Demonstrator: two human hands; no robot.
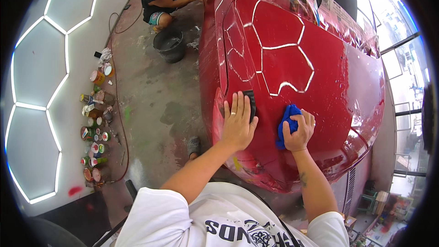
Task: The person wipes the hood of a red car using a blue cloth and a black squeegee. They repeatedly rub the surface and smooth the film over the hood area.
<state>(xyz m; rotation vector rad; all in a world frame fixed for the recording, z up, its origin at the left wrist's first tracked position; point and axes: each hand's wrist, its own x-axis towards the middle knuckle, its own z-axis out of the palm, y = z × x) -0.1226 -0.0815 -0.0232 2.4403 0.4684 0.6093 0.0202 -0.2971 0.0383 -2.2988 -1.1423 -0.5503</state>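
Note:
A glossy red car front (pixel 315 123) lies before me, with wet-looking drops on parts of it. My left hand (pixel 238 121) rests flat near its left corner, fingers stretched out, over a thin black sheet (pixel 252 103) that looks like sandpaper. Most of that sheet is hidden under the palm. Farther right, my right hand (pixel 301 130) is closed around a bunched blue cloth (pixel 284 130), which touches the red panel. The lower left corner of the car has a paler, film-like covering (pixel 249 164).
Newspaper and plastic film (pixel 338 20) cover the windscreen area. At the far left side of the car another person (pixel 160 2) squats, a hand on the bodywork, near a black tub (pixel 169 45). Several paint cans (pixel 96 135) and a hose (pixel 122 132) line the left wall.

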